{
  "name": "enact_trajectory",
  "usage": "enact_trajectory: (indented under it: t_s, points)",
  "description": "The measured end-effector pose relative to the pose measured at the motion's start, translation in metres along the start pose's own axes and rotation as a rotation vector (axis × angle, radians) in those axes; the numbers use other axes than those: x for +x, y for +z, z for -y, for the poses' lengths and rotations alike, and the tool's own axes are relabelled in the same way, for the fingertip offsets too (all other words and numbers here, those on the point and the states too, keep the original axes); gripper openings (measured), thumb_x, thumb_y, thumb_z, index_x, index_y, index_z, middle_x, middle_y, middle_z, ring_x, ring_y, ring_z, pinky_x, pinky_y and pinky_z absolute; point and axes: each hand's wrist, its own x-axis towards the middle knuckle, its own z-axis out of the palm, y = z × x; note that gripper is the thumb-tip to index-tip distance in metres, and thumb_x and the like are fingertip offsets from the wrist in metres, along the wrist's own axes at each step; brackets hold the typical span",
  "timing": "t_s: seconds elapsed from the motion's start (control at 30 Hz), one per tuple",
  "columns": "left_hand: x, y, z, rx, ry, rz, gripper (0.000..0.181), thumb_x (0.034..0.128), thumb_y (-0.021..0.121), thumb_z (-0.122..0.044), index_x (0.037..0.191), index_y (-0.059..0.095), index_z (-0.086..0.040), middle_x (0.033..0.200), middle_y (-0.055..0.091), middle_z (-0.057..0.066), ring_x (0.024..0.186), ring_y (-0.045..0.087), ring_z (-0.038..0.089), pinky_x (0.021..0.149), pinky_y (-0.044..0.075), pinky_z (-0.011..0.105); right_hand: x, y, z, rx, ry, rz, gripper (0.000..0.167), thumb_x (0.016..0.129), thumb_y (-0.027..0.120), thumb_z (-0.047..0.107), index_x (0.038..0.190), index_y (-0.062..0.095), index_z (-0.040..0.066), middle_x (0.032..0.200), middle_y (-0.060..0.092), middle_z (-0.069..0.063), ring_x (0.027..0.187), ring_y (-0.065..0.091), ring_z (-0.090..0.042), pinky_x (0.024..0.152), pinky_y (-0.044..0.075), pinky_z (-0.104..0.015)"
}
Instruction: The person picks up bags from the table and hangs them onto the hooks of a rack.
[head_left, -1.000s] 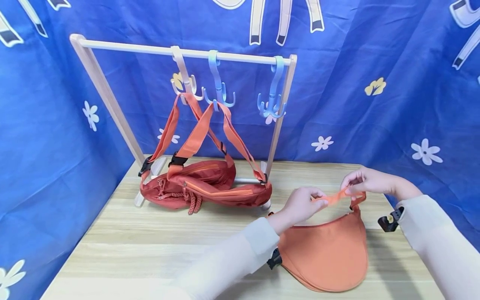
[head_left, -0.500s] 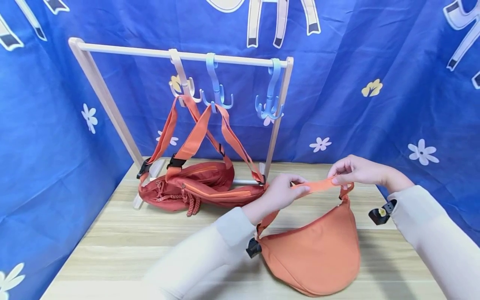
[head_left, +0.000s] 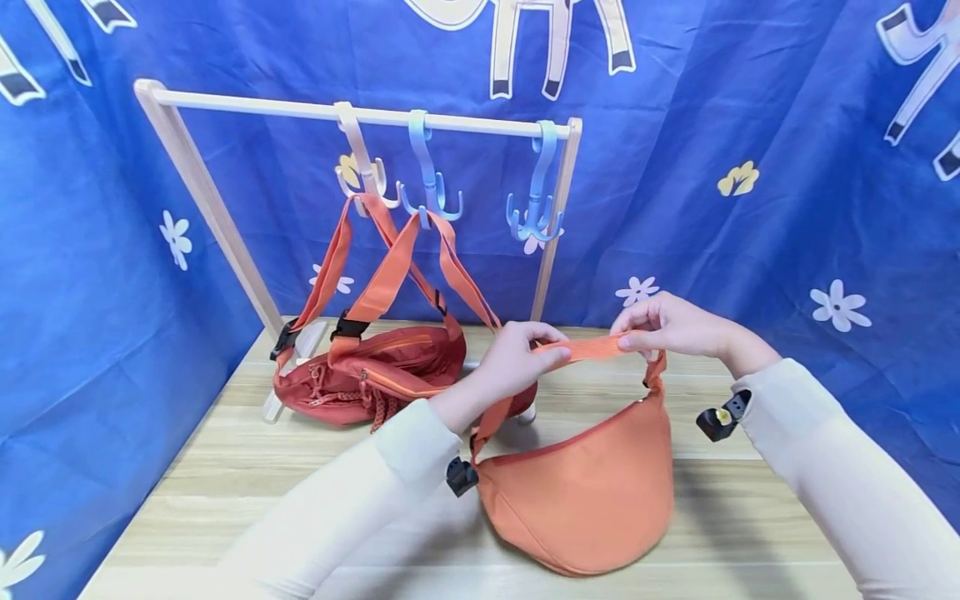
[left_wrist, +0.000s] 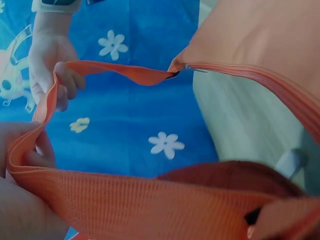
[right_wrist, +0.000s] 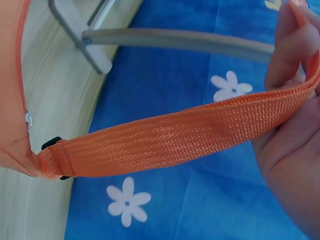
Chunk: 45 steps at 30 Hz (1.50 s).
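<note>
An orange shoulder bag (head_left: 585,500) hangs below both hands at the front of the table; I cannot tell whether its base touches the wood. My left hand (head_left: 510,362) pinches the bag strap (head_left: 596,347) between thumb and fingers. A short way to the right, my right hand (head_left: 678,329) pinches the same strap, and the stretch between them is held nearly level. In the left wrist view the strap (left_wrist: 150,200) loops through both hands. The right wrist view shows its other end (right_wrist: 165,137) running taut to a black buckle (right_wrist: 51,143) beside the zip.
Behind stands a wooden rack (head_left: 262,106) bearing a whitish hook (head_left: 358,154), a blue hook (head_left: 427,167) and another blue hook (head_left: 536,183) at the right. Two red waist bags (head_left: 405,358) hang by orange straps from the left two hooks, their bodies low near the table (head_left: 225,492).
Both hands have moved left and up with the strap, and the orange bag has shifted left with them. The strap between the hands has straightened. The red bags stay on their hooks.
</note>
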Motion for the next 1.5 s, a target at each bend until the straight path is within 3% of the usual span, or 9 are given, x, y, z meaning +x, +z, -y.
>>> enact_trajectory:
  t_s: [0.1,0.17,0.23,0.33,0.6,0.9,1.03,1.13,1.5]
  points:
    - [0.001,-0.012,-0.003,-0.004,-0.013,-0.019,0.013,0.0861,0.071,-0.014,0.097,0.074,-0.008,0.077,0.066,0.001,0.064,0.056,0.015,0.058,0.046,0.027,0.009,0.001,0.007,-0.049,-0.039,-0.050,0.011,0.092,0.062,0.007,0.100,0.069,0.004,0.059,0.053,-0.007,0.055,0.052,-0.025,0.082,0.042,-0.026]
    - [0.002,-0.020,-0.005,-0.014,-0.021,-0.027,0.012,0.0867,0.070,-0.014,0.097,0.073,-0.009,0.076,0.065,0.001,0.062,0.057,0.020,0.056,0.048,0.029,0.014,0.002,0.012,-0.085,-0.046,-0.091,0.011,0.092,0.063,0.008,0.100,0.070,0.005,0.063,0.058,-0.004,0.060,0.054,-0.024,0.085,0.040,-0.026]
    - [0.003,-0.028,-0.007,-0.020,-0.020,-0.033,0.012,0.0873,0.069,-0.014,0.097,0.073,-0.009,0.074,0.065,0.002,0.061,0.058,0.023,0.054,0.048,0.031,0.020,0.002,0.018,-0.114,-0.033,-0.135,0.011,0.091,0.065,0.010,0.100,0.071,0.006,0.066,0.060,-0.003,0.061,0.054,-0.024,0.080,0.042,-0.027]
    - [0.005,-0.039,-0.009,-0.015,0.000,-0.044,0.011,0.0874,0.069,-0.013,0.096,0.073,-0.008,0.073,0.065,0.003,0.062,0.058,0.023,0.055,0.048,0.030,0.028,0.002,0.027,-0.127,0.004,-0.191,0.014,0.090,0.067,0.013,0.100,0.072,0.006,0.070,0.063,-0.002,0.062,0.053,-0.021,0.058,0.044,-0.030]
    - [0.013,-0.069,-0.016,0.070,0.056,-0.071,0.013,0.0874,0.067,-0.010,0.098,0.073,-0.004,0.078,0.067,0.005,0.065,0.057,0.019,0.059,0.047,0.029,0.048,0.003,0.051,-0.160,0.066,-0.297,0.017,0.090,0.068,0.016,0.102,0.072,0.005,0.064,0.057,-0.006,0.053,0.049,-0.019,0.048,0.038,-0.028]
    - [0.021,-0.095,-0.024,0.127,0.046,-0.143,0.015,0.0878,0.066,-0.011,0.100,0.073,-0.005,0.080,0.067,0.007,0.070,0.059,0.019,0.065,0.047,0.030,0.070,0.011,0.073,-0.171,0.089,-0.501,0.016,0.089,0.069,0.018,0.100,0.073,0.007,0.066,0.059,-0.010,0.055,0.049,-0.022,0.048,0.038,-0.029]
    - [0.025,-0.104,-0.029,0.141,0.041,-0.201,0.017,0.0894,0.066,-0.014,0.102,0.073,-0.005,0.085,0.069,0.007,0.073,0.058,0.019,0.065,0.046,0.029,0.079,0.014,0.083,-0.191,0.071,-0.608,0.019,0.089,0.069,0.019,0.102,0.074,0.007,0.070,0.060,-0.015,0.057,0.051,-0.022,0.050,0.040,-0.028]
    - [0.030,-0.109,-0.034,0.148,0.035,-0.252,0.018,0.0904,0.065,-0.017,0.103,0.073,-0.006,0.086,0.069,0.008,0.071,0.055,0.019,0.062,0.043,0.028,0.085,0.016,0.091,-0.200,0.058,-0.687,0.019,0.088,0.070,0.020,0.103,0.074,0.008,0.076,0.067,-0.011,0.061,0.055,-0.020,0.053,0.043,-0.028]
    - [0.047,-0.121,-0.048,0.072,-0.027,-0.366,0.020,0.0916,0.064,-0.021,0.104,0.072,-0.008,0.090,0.069,0.007,0.076,0.055,0.019,0.064,0.044,0.027,0.108,0.020,0.107,-0.140,0.083,-0.893,0.023,0.090,0.068,0.026,0.105,0.074,0.010,0.086,0.069,-0.007,0.070,0.060,-0.017,0.059,0.046,-0.028]
